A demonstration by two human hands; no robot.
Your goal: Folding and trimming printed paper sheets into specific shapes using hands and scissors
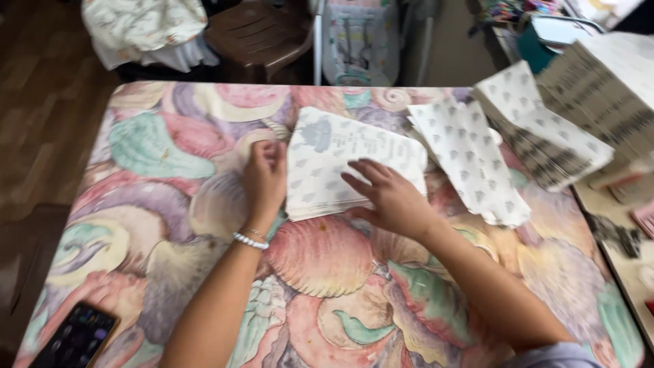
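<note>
Squaring of a paper stack [344, 163] at mid-desk [157, 204] seems in hand, its left edge pinched by the left hand [264, 178], the right hand [388, 194] spread flat on top; a level, even press is called for next.

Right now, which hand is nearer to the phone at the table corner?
Left. The left hand is above the phone; the right hand lies farther right on the paper stack.
</note>
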